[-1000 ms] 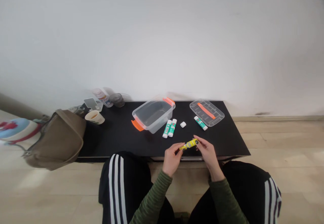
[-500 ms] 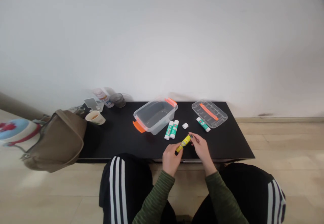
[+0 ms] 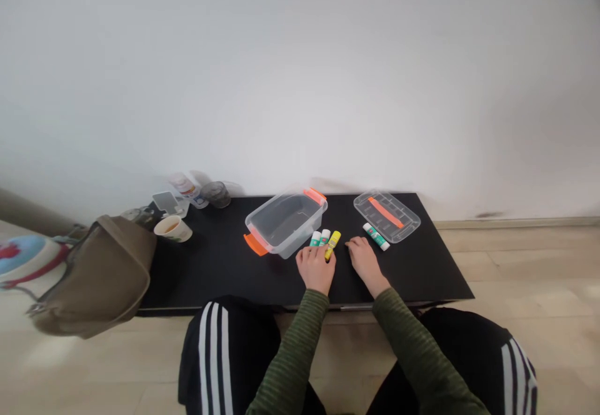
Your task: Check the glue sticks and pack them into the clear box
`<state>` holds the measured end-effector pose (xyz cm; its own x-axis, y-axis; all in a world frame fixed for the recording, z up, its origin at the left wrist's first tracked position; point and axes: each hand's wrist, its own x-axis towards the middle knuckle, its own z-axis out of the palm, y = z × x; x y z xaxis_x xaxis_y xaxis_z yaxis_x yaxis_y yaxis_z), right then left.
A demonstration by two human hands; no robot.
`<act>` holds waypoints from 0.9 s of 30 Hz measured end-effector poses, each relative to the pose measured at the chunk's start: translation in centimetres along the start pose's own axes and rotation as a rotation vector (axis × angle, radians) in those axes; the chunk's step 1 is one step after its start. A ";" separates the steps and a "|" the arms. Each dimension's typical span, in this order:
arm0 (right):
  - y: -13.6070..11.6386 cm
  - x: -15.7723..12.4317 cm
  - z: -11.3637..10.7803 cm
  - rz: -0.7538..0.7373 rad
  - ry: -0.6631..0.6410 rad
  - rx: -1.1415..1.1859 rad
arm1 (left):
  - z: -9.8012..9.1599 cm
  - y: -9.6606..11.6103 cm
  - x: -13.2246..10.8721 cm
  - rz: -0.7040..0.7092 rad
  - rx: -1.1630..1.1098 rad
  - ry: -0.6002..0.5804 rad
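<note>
A yellow glue stick (image 3: 334, 241) lies on the black table beside two green-and-white glue sticks, one (image 3: 315, 239) and another (image 3: 325, 237). My left hand (image 3: 316, 270) is closed on the yellow stick's near end, its other fingers over the lower parts of the green ones. To the right, my right hand (image 3: 365, 260) rests low on the tabletop, fingertips pressed down and together. Whatever they hold, if anything, is hidden. One more green glue stick (image 3: 376, 237) lies just beyond that hand, next to a clear lid (image 3: 407, 220) with an orange handle.
Behind the glue sticks stands a clear plastic box (image 3: 287, 249) with orange clips. On the left of the black table (image 3: 210, 277) are a paper cup (image 3: 180, 234) of brown drink, a bottle (image 3: 188, 190), a dark cup (image 3: 216, 195) and a brown bag (image 3: 100, 271).
My left hand has brought the yellow glue stick forward beside the two green ones. My right hand has let go of it and reached to where a small white cap lay; the cap is now out of sight.
</note>
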<state>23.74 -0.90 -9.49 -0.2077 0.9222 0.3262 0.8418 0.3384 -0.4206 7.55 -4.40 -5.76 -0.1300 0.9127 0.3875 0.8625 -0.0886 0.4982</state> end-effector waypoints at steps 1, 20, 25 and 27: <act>0.3 -0.6 0.0 0.027 0.019 0.005 | 0.4 0.1 0.2 0.017 0.016 -0.010; 2.9 -5.6 -5.0 0.490 0.463 0.421 | 2.6 3.9 1.4 0.215 0.199 -0.142; 2.9 -6.6 -5.4 0.608 0.486 0.670 | 5.6 8.6 2.0 0.349 0.052 -0.345; 3.2 -7.1 -5.7 0.666 0.526 0.768 | 7.0 10.1 2.4 0.338 0.061 -0.424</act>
<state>30.74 -7.48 -8.34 0.5517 0.8300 0.0827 0.1422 0.0041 -0.9898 19.33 -0.29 -5.22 0.3574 0.9192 0.1655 0.8503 -0.3936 0.3495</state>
